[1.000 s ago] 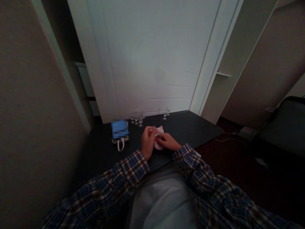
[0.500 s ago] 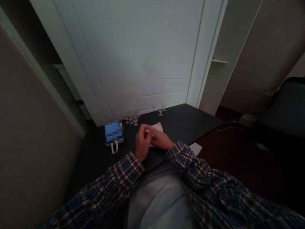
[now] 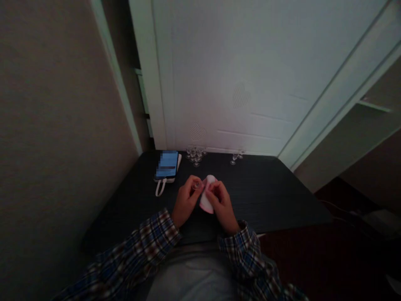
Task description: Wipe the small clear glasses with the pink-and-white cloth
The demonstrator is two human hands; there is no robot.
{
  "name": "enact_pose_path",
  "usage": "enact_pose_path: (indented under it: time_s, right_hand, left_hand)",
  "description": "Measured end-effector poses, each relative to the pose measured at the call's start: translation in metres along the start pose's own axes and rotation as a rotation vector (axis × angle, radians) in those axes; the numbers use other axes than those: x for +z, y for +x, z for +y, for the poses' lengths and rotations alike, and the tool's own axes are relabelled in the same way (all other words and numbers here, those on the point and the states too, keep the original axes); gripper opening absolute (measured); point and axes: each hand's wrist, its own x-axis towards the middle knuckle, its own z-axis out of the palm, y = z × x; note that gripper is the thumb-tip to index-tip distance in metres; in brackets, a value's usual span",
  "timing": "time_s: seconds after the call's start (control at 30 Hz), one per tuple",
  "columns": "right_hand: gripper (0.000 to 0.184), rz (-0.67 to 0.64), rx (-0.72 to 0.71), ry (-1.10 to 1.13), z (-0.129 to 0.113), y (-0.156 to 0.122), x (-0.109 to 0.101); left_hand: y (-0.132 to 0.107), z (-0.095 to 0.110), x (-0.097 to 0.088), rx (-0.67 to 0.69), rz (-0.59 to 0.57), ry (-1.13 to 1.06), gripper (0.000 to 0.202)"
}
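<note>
My left hand (image 3: pixel 185 200) is closed on a small clear stemmed glass (image 3: pixel 196 185), its round foot showing between thumb and fingers. Beside it, my right hand (image 3: pixel 222 204) pinches a white cloth with a pink edge (image 3: pixel 206 204). Part of the cloth reaches up to the glass, though whether it is tucked inside cannot be seen. Both hands are over the near middle of the dark table (image 3: pixel 263 188). Behind the left hand stands a cluster of several small stemmed glasses (image 3: pixel 196 158). Farther right, two more little glasses (image 3: pixel 233 159) stand close together.
At the table's left lies a phone with a lit, blurred screen (image 3: pixel 167 164) on a white object with a looped white strap (image 3: pixel 160 187). A white panel (image 3: pixel 219 83) with heart patterns rises at the table's back edge. A wall (image 3: pixel 62 125) is at the left.
The view has turned, so the table sits more squarely ahead. My hands have drawn apart: the right now holds the cloth to the right of the glass, which stays in the left.
</note>
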Motion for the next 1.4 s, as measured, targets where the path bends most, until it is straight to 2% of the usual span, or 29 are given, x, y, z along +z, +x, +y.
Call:
enact_pose_path:
  time_s: [0.1, 0.23, 0.37, 0.43, 0.53, 0.7, 0.8, 0.9, 1.1, 1.3, 1.4]
  right_hand:
    - [0.020, -0.072, -0.116, -0.214, 0.001, -0.003, 0.006]
    - [0.030, -0.115, -0.253, -0.361, 0.002, -0.010, 0.004]
    - [0.029, -0.068, -0.347, -0.413, 0.005, -0.017, -0.004]
    - [0.030, -0.071, -0.341, -0.380, 0.008, -0.017, -0.006]
    - [0.031, -0.142, -0.301, -0.340, 0.011, -0.016, -0.004]
    - [0.047, -0.203, -0.180, -0.264, 0.010, -0.017, -0.003]
    - [0.035, -0.155, -0.182, -0.285, 0.007, -0.019, -0.006]
    - [0.024, -0.099, -0.226, -0.346, 0.003, -0.021, -0.009]
    - [0.021, 0.031, -0.240, -0.365, -0.003, -0.026, -0.012]
    - [0.020, 0.040, -0.222, -0.306, 0.000, -0.026, -0.012]
    - [0.021, 0.026, -0.242, -0.278, 0.002, -0.025, -0.012]
  left_hand:
    - [-0.005, 0.002, -0.003, 0.093, -0.039, 0.112, 0.011]
    - [-0.018, 0.004, -0.002, 0.050, 0.125, 0.057, 0.013]
    - [-0.035, 0.002, 0.015, 0.012, 0.201, -0.034, 0.017]
    - [-0.042, -0.004, 0.024, 0.003, 0.189, -0.076, 0.019]
    - [-0.047, -0.012, 0.028, -0.034, 0.180, -0.192, 0.021]
    - [-0.050, -0.010, 0.020, -0.102, 0.295, -0.528, 0.019]
    - [-0.050, -0.007, 0.017, -0.129, 0.314, -0.661, 0.019]
    - [-0.050, -0.007, 0.017, -0.095, 0.299, -0.673, 0.019]
    - [-0.049, -0.011, 0.019, 0.003, 0.328, -0.623, 0.017]
    - [-0.047, -0.014, 0.017, 0.001, 0.368, -0.522, 0.018]
    - [-0.046, -0.015, 0.016, -0.032, 0.348, -0.486, 0.020]
